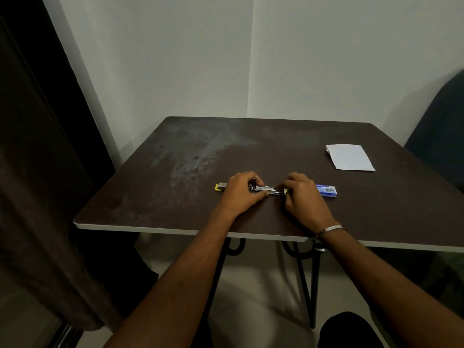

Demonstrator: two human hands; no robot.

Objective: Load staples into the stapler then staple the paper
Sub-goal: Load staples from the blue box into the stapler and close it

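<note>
your forearms are reaching over the table [175, 151] edge | left hand [239, 194] and right hand [305, 194] are both clamping the opened stapler [267, 190] mid-table | staple box [326, 190] is lying just right | loading seems underway | paper [350, 156] is waiting far right, unstapled

Blue staple box [326, 190] bore pale print and a small drawing, too blurred to read, no other lettering was legible
</note>
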